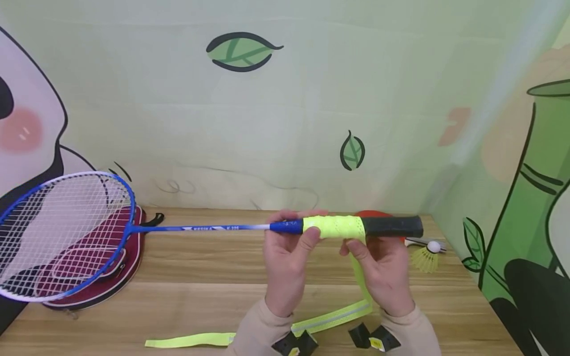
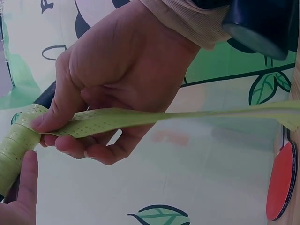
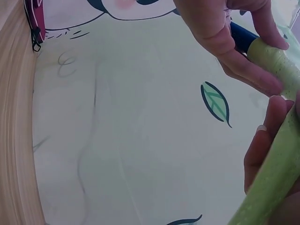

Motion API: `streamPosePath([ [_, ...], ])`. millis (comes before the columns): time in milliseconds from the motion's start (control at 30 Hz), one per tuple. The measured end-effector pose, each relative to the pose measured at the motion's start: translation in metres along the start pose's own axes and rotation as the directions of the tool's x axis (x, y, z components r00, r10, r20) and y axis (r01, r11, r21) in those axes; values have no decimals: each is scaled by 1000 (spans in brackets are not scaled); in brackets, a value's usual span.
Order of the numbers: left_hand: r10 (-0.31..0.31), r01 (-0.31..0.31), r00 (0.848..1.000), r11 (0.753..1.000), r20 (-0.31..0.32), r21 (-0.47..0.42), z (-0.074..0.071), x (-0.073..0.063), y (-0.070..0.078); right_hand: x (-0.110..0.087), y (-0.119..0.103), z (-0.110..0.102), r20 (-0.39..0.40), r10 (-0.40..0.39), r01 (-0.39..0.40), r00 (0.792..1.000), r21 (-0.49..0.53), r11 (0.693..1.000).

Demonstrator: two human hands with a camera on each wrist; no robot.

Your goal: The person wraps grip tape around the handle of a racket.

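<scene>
A blue and white badminton racket [image 1: 209,228] is held level above the table, strings to the left. Yellow-green grip tape [image 1: 338,227] is wound around the near half of its black handle [image 1: 394,226]. My left hand [image 1: 287,262] grips the handle beside the blue cone, thumb on the wound tape. At the last turn, my right hand [image 1: 387,274] pinches the tape's loose length between thumb and fingers. In the left wrist view, that loose tape [image 2: 105,121] stretches away from the pinch. The rest of the strip [image 1: 331,318] lies on the table, partly behind the left sleeve.
A dark red racket bag [image 1: 135,262] lies at the left under the racket head. A shuttlecock [image 1: 426,257] rests at the right beside a red paddle [image 2: 281,183], mostly hidden behind the handle in the head view. A printed cloth wall [image 1: 267,123] stands behind the wooden table [image 1: 200,296].
</scene>
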State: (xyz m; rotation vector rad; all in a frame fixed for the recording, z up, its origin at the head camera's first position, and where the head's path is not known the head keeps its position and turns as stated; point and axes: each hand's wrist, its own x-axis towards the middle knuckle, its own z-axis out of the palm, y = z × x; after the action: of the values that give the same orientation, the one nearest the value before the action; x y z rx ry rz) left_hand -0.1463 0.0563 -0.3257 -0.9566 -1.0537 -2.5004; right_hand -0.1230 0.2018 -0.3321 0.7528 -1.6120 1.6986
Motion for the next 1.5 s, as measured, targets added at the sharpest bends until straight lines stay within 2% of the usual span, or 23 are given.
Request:
streamPosePath([
  [200, -44, 44, 997, 999, -59, -6, 0, 0, 0, 0, 0, 0, 4, 5, -5, 1000, 55, 998],
  [467, -42, 45, 995, 999, -92, 29, 1, 0, -1, -1, 0, 3, -7, -28, 29, 1000, 132, 991],
  [533, -22, 23, 998, 1000, -66, 12, 0, 0, -2, -1, 1, 4, -23, -38, 41, 999, 136, 990],
  [633, 27, -26, 999, 997, 17, -72, 0, 1, -3, -2, 1, 5, -46, -36, 42, 998, 127, 991],
  [733, 83, -60, 989, 983, 126, -175, 0, 2, -4, -3, 0, 6, -59, -20, 27, 998, 119, 993],
  [867, 92, -66, 983, 985, 158, -159, 0, 2, -2, -3, 1, 6, -58, -10, 15, 998, 86, 996],
  [1000, 114, -102, 982, 991, 148, -87, -1, 3, -2, -2, 2, 4, -44, -7, 8, 999, 24, 1000],
  [1233, 119, -113, 985, 992, 125, -56, -2, 3, -3, -2, 4, 3, -56, -24, 23, 998, -6, 1000],
  [1367, 108, -106, 991, 994, 73, -28, -1, 2, -2, -2, 6, 4, -80, -51, 53, 995, 12, 999],
  [1500, 66, -66, 998, 998, 3, -17, 0, 1, 1, -2, 8, 6, -96, -63, 70, 993, 64, 996],
])
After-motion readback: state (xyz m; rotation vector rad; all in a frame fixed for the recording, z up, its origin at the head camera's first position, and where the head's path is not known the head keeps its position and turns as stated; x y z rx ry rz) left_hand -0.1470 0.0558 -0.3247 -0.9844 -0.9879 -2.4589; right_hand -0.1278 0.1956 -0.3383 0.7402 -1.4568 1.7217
